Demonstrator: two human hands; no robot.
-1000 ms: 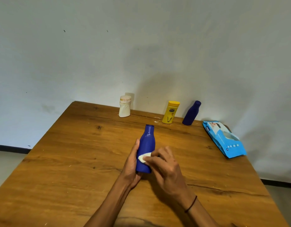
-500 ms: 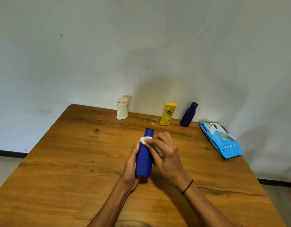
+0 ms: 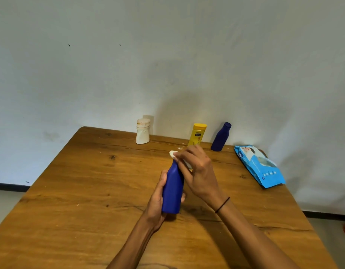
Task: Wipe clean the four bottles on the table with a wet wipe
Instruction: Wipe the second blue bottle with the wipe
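Observation:
A tall blue bottle [image 3: 173,191] stands near the middle of the wooden table [image 3: 80,200], and my left hand [image 3: 158,199] grips its lower body from the left. My right hand [image 3: 197,171] presses a small white wet wipe [image 3: 173,153] onto the bottle's top, hiding the cap. Along the far edge stand a white bottle [image 3: 143,131], a yellow bottle [image 3: 196,134] and a second dark blue bottle [image 3: 220,137].
A blue pack of wet wipes [image 3: 259,166] lies flat near the table's far right corner. A pale wall rises right behind the far edge. Bare wood stretches to the left of my hands and in front of them.
My right hand slid the wipe from the bottle's lower body up to its cap. My left hand kept its hold low on the bottle.

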